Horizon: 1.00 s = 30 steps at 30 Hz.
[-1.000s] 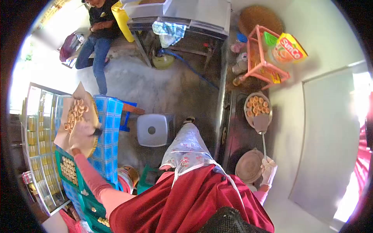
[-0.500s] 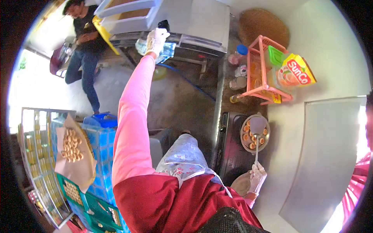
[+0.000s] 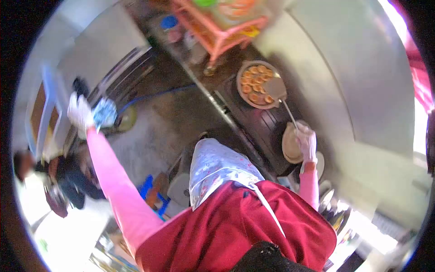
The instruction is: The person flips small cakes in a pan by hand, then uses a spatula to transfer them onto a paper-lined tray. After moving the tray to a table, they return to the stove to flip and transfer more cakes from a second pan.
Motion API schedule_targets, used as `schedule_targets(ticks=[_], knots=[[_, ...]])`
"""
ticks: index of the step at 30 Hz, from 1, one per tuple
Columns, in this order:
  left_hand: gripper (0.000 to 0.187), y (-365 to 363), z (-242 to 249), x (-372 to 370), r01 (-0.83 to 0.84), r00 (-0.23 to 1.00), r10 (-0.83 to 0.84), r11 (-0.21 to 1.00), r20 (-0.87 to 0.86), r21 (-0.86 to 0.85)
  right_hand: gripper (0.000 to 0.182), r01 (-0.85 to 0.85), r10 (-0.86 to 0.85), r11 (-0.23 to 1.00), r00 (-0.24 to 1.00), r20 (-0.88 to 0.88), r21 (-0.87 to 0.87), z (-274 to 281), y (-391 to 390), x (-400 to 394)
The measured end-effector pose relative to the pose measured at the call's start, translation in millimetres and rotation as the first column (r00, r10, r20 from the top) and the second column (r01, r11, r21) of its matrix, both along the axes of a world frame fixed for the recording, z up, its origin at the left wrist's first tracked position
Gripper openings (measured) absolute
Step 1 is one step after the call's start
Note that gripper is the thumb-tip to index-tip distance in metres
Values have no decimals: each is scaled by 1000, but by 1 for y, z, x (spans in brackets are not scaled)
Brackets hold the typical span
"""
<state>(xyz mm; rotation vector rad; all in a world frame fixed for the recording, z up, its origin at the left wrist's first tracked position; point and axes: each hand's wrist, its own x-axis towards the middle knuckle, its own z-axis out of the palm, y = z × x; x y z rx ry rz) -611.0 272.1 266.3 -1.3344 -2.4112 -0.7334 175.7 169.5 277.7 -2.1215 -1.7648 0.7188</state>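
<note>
My right hand (image 3: 306,143), in a thin whitish glove, is closed round the handle of a spatula (image 3: 275,89). The spatula's broad blade lies over the right side of a round pan (image 3: 241,80) full of small browned ring-shaped pieces (image 3: 255,97). Far out to the left, my gloved left hand (image 3: 80,113) has its fingers stretched out and apart, just short of a dark object (image 3: 80,85). A crumpled blue-and-white cloth (image 3: 105,112) shows right beside that hand.
The pan sits on a dark stove (image 3: 235,115); a pale round lid or pan (image 3: 292,149) is by my right hand. A pink rack (image 3: 217,34) and a blue-lidded jar (image 3: 169,23) stand beyond. A person (image 3: 68,177) is at far left.
The view has swung round, putting the stove nearer the middle and my left hand farther left. The spatula blade has shifted to the pan's side, uncovering more pieces.
</note>
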Motion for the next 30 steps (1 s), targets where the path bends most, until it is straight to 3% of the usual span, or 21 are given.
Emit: schedule_targets(ticks=[1, 2, 3, 4, 5, 6, 7, 8, 9, 10, 11, 13, 14, 16, 18, 20, 23, 24, 26, 29, 30], knots=[[36, -6, 4, 26, 130, 985, -110, 980, -134, 149, 32, 50, -50, 999, 998, -24, -17, 9, 5, 8], [36, -14, 10, 64, 72, 989, -54, 988, -138, 134, 35, 63, -63, 998, 998, -13, -27, 16, 11, 16], [36, -22, -20, 65, 156, 984, -139, 974, -110, 166, 38, 14, -13, 1000, 998, 54, -22, 24, 17, 30], [32, -45, -7, 112, 142, 989, -139, 987, -40, 82, 34, -67, 69, 998, 985, 157, -17, 36, 16, 42], [27, -65, -21, 147, 206, 945, -255, 951, 208, 230, 29, -405, 334, 913, 816, 471, 53, 16, 23, 84], [21, -89, -54, 166, 328, 927, -356, 922, 119, 207, 28, -239, 242, 968, 824, 512, -73, 30, 33, 78], [20, -112, -75, 201, 353, 853, -388, 922, 349, 162, 29, -188, 218, 976, 815, 537, -111, 31, 46, 82], [14, -137, -82, 241, 444, 818, -472, 882, 330, 162, 23, -172, 206, 979, 834, 511, -112, 38, 60, 76], [16, -166, -96, 266, 497, 773, -374, 859, 512, -122, 21, -235, 217, 971, 803, 555, -40, 36, 69, 70], [24, -194, -116, 291, 505, 765, -323, 837, 558, -209, 20, -302, 222, 953, 769, 599, 34, 34, 80, 71], [24, -227, -140, 311, 479, 618, -288, 876, 731, -60, 18, -335, 220, 937, 791, 571, 103, 10, 98, 87], [25, -293, -180, 332, 422, 476, -16, 882, 879, -213, 15, -435, 248, 877, 772, 585, 203, -34, 125, 109], [28, -324, -201, 342, 370, 510, 53, 887, 858, -275, 14, -503, 266, 834, 729, 631, 229, -37, 129, 111], [27, -378, -222, 355, 320, 407, 262, 857, 875, -405, 11, -706, 299, 693, 465, 833, 146, 13, 130, 70], [25, -413, -202, 379, 23, -61, 484, 875, 873, -483, 10, -762, 359, 647, 293, 886, -10, 4, 143, 75], [23, -466, -227, 391, -211, -455, 471, 768, 755, -605, 10, -777, 370, 612, 122, 921, -143, 1, 150, 71], [20, -558, -264, 406, -276, -433, 368, 814, 823, -510, 7, -759, 460, 603, 79, 884, -245, 5, 152, 61], [21, -584, -277, 403, 2, -155, 542, 836, 826, -549, 7, -781, 494, 596, 171, 852, -188, 6, 156, 64], [20, -602, -263, 424, 124, 98, 542, 826, 835, -550, 7, -802, 556, 594, 345, 756, -71, 7, 168, 71], [18, -611, -244, 454, 80, 64, 514, 852, 856, -518, 8, -782, 611, 622, 457, 647, -34, 12, 191, 89], [18, -611, -239, 461, 71, 64, 498, 862, 865, -502, 11, -741, 646, 646, 401, 650, -185, 18, 200, 90]])
